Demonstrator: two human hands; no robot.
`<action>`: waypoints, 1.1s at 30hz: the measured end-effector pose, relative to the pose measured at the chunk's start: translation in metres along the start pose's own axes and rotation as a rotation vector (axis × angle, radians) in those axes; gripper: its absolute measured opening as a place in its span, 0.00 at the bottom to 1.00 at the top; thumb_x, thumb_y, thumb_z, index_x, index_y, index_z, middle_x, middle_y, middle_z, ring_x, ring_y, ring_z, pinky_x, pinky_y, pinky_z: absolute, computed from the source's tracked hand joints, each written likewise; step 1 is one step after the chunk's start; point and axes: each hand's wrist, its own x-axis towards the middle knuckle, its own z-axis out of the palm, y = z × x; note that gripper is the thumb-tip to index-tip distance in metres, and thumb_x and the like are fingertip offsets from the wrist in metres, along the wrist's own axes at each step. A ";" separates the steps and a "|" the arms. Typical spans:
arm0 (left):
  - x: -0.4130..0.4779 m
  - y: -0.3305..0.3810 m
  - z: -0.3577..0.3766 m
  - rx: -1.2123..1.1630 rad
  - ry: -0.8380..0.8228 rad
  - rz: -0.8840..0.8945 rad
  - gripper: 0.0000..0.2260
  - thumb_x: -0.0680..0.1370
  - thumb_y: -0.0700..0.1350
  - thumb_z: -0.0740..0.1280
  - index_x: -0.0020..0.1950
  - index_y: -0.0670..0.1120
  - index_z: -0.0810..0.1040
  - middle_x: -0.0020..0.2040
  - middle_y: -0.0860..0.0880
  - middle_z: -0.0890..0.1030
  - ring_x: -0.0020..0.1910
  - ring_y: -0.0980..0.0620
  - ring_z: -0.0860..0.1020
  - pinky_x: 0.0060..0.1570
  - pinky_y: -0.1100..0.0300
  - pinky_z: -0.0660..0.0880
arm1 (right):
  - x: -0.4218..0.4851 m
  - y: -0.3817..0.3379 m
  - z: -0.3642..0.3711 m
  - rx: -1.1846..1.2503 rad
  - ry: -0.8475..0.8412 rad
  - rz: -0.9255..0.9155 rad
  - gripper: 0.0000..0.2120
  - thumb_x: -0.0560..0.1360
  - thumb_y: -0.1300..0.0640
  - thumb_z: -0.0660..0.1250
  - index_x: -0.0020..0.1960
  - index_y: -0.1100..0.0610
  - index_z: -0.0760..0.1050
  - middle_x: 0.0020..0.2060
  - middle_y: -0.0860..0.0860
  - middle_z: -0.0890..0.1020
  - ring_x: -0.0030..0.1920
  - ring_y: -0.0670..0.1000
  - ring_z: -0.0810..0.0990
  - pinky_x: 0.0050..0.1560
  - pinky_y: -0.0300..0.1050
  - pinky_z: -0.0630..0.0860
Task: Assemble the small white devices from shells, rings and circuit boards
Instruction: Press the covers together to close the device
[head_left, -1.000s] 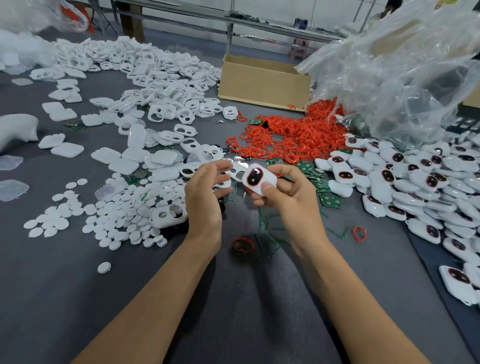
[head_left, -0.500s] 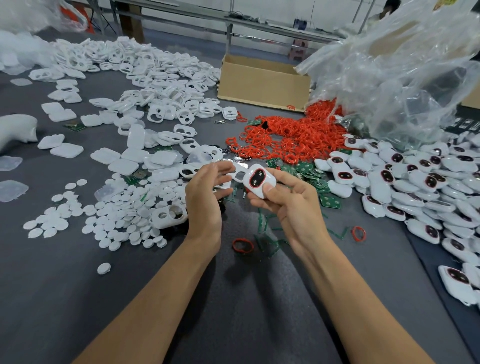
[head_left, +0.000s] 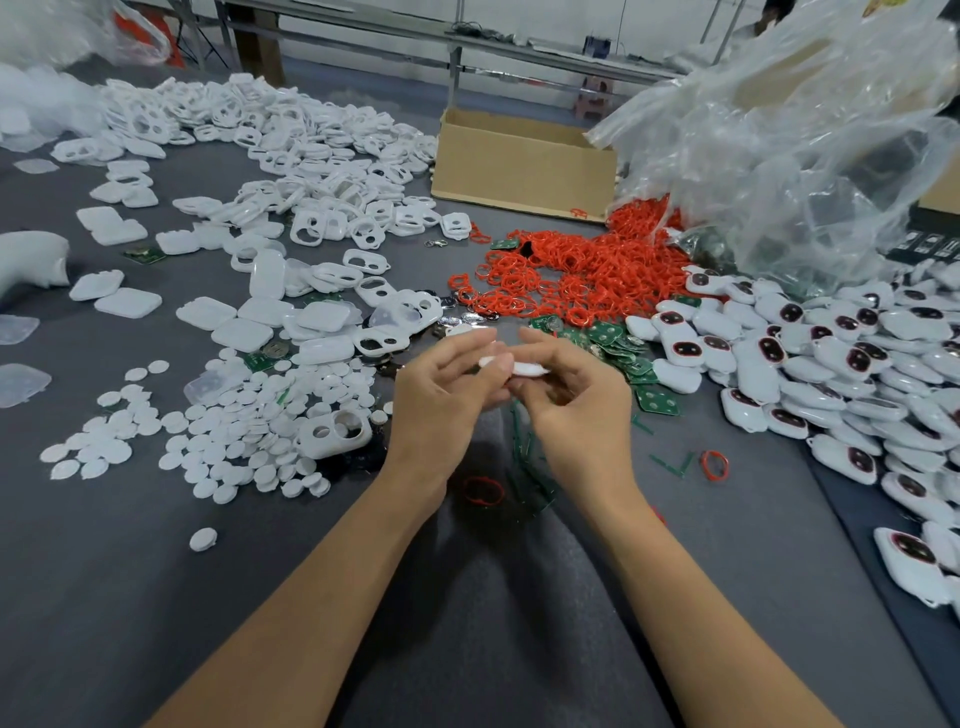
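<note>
My left hand (head_left: 441, 395) and my right hand (head_left: 576, 395) meet above the grey table, both pinching one small white device (head_left: 519, 366) between the fingertips. It lies edge-on, so its window is hidden. A pile of red rings (head_left: 582, 275) sits just beyond the hands. Green circuit boards (head_left: 618, 343) lie beside my right hand. White shells with holes (head_left: 311, 156) spread over the far left. Finished white devices (head_left: 831, 353) with dark windows are heaped at the right.
Small white discs (head_left: 234, 415) cover the table left of my left hand. A cardboard box (head_left: 524, 166) stands at the back, and a crumpled clear plastic bag (head_left: 789, 140) at the back right. A loose red ring (head_left: 483, 491) lies between my wrists.
The device was held face-up in my right hand with its dark window showing. Both hands have come together and the device is now turned edge-on between them.
</note>
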 end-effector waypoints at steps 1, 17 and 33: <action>0.001 -0.001 -0.001 0.008 0.001 -0.006 0.13 0.76 0.33 0.69 0.55 0.48 0.81 0.53 0.46 0.85 0.49 0.54 0.84 0.47 0.63 0.79 | 0.000 0.001 0.000 0.006 -0.019 0.016 0.13 0.70 0.72 0.70 0.46 0.55 0.81 0.52 0.46 0.81 0.52 0.39 0.80 0.54 0.34 0.75; 0.004 0.003 -0.004 -0.167 -0.099 0.007 0.20 0.76 0.24 0.59 0.63 0.42 0.75 0.58 0.42 0.82 0.54 0.51 0.82 0.50 0.64 0.77 | 0.002 0.008 -0.003 -0.349 0.040 -0.265 0.19 0.68 0.59 0.76 0.58 0.56 0.80 0.49 0.49 0.83 0.49 0.47 0.80 0.53 0.47 0.77; -0.004 0.001 0.008 0.106 -0.039 0.159 0.09 0.78 0.33 0.66 0.56 0.41 0.80 0.54 0.48 0.84 0.55 0.56 0.81 0.55 0.67 0.73 | 0.001 0.001 -0.008 -0.221 -0.008 0.148 0.09 0.67 0.54 0.74 0.41 0.55 0.75 0.25 0.42 0.78 0.26 0.40 0.74 0.29 0.34 0.68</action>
